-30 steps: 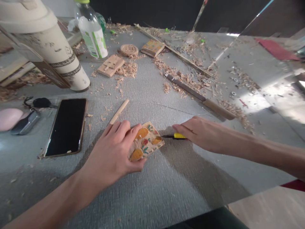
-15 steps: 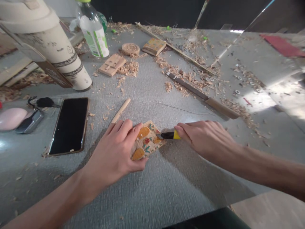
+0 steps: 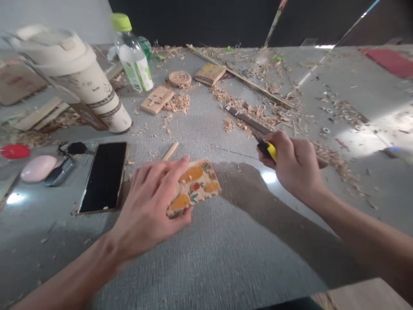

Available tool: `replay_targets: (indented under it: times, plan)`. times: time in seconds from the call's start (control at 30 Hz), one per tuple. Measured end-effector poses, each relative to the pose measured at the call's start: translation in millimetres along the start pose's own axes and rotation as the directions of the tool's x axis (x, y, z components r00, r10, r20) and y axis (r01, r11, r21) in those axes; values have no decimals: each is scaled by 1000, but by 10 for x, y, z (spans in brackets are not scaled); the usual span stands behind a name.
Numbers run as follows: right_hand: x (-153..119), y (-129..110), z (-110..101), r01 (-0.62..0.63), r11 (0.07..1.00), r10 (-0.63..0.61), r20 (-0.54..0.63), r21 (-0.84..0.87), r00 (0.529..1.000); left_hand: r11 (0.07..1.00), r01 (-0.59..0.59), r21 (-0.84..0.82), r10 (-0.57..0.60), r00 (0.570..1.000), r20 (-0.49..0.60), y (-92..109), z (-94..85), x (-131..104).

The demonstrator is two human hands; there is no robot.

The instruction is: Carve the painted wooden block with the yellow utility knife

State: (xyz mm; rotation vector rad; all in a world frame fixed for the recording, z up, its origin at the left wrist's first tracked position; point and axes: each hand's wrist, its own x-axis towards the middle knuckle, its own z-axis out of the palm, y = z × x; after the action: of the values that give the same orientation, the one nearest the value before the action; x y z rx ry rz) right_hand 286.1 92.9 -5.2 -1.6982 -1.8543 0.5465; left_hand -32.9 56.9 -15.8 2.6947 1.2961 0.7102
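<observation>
A carved wooden block [image 3: 195, 186] with orange, red and green painted shapes lies low at the middle of the grey table. My left hand [image 3: 155, 193] grips it from the left, fingers over the far edge and thumb at the near edge. To the right, my right hand [image 3: 290, 161] is wrapped round a yellow and black utility knife [image 3: 270, 150]. The blade points up and left, well apart from the block. A short wooden stick [image 3: 171, 150] lies just beyond my left fingers.
A phone [image 3: 105, 177], a cream tumbler [image 3: 93, 86] and a bottle [image 3: 134, 60] stand or lie left. Beyond my hands are a square wooden piece [image 3: 157, 100], a round one [image 3: 180, 78], a painted block [image 3: 210, 74], a long blade [image 3: 250, 122] and shavings.
My right hand has lifted the knife off the block and moved it up and right. My left hand and the block have shifted slightly left, the block now tilted a little. The view has shifted too.
</observation>
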Motion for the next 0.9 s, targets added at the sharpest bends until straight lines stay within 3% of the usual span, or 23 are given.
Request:
replay_targets:
  times: [0.07,0.17,0.23,0.4,0.5,0.6,0.7,0.9]
  plan:
    - [53,43,86,-76,983,99,-137,165,986,994,-63,84,73,989,-130,-3,-102,13]
    - [63,126,189,-91,961,135,-155,261,979,948,-239,208,249,968,-23,-2,-206,29]
    - [44,178,208,-86,951,135,-147,299,980,914,-304,270,306,951,37,-2,-229,35]
    - [5,259,150,-84,951,126,-126,297,984,927,-249,282,233,968,88,-19,-207,43]
    - [2,289,130,-81,972,106,-103,222,989,973,-155,170,149,988,46,-28,-162,54]
    - [-4,292,132,-33,980,54,-105,196,993,997,-73,12,70,986,154,-19,-79,59]
    - [-18,284,146,7,970,19,-105,245,994,998,-47,-48,58,961,269,-4,7,48]
    - [-18,303,188,102,929,-39,-180,355,983,985,-121,-121,144,968,205,13,98,29]
